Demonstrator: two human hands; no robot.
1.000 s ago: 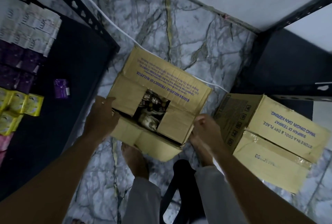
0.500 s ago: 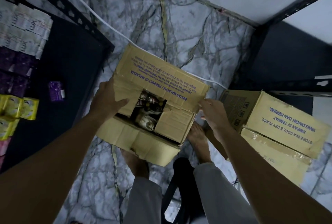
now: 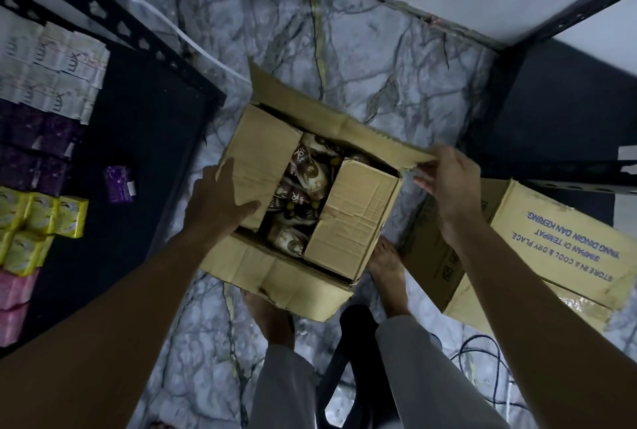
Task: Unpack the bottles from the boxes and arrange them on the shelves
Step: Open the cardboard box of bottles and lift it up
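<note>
A brown cardboard box (image 3: 275, 277) sits on the marble floor between my feet and the wall. Its far flap stands folded up and back, and dark-labelled bottles (image 3: 303, 187) lie packed inside between the two inner flaps. My left hand (image 3: 220, 201) rests flat on the left inner flap, fingers spread. My right hand (image 3: 448, 184) pinches the right end of the raised far flap. A second cardboard box (image 3: 551, 249) lies shut at the right.
A dark shelf (image 3: 144, 166) at the left carries white, purple, yellow and pink soap packs (image 3: 51, 77) and one loose purple pack (image 3: 119, 184). Another dark shelf (image 3: 568, 111) is at the right rear. A white cable runs along the floor; black cables lie at lower right.
The box's far flap, which lay shut over the top, has been lifted up and back by my right hand. More bottles now show. My left hand shifted onto the left inner flap.
</note>
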